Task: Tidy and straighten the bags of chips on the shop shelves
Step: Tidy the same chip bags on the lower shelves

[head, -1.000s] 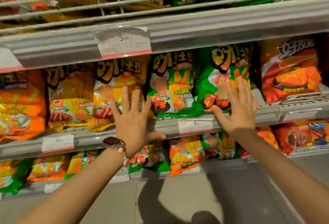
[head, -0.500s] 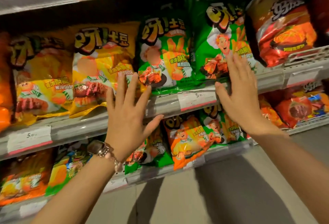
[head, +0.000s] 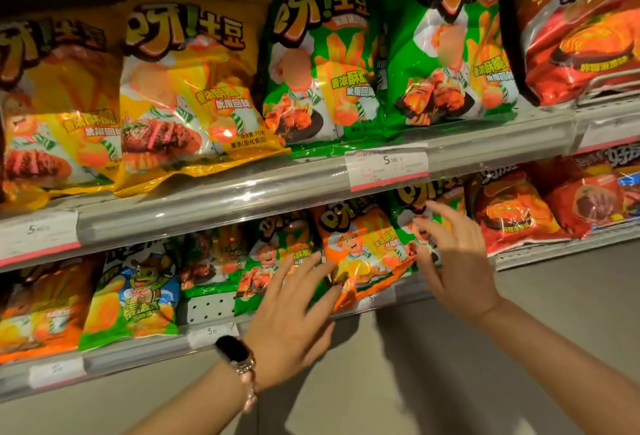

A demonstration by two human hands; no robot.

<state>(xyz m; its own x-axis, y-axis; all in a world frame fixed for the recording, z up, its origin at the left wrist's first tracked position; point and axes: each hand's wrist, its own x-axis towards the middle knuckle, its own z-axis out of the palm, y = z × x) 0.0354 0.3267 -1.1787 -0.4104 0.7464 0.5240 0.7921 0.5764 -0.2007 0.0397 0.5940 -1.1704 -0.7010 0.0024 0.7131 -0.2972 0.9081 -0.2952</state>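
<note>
Chip bags fill two shelves. On the upper shelf (head: 214, 192) stand two yellow bags (head: 194, 88), then two green bags (head: 322, 67), then a red bag (head: 581, 29) at the far right, all upright and leaning slightly forward against the front rail. A price tag (head: 388, 166) reading 5.90 sits on that rail below the green bags.

On the lower shelf (head: 138, 348), from the left: an orange bag, a frog bag (head: 138, 296), a small green bag (head: 273, 261), a tilted orange bag (head: 363, 254) whose bottom corner hangs over the shelf edge, another green bag partly hidden behind the right hand, then red bags (head: 512, 213).

The left hand (head: 294, 317), with a watch (head: 232, 348) on its wrist, has its fingers spread and straight; the fingertips reach the small green bag and the left edge of the tilted orange bag, gripping nothing. The right hand (head: 460, 261) is at the right edge of that orange bag, fingers loosely bent toward it; whether they pinch the bag I cannot tell.
</note>
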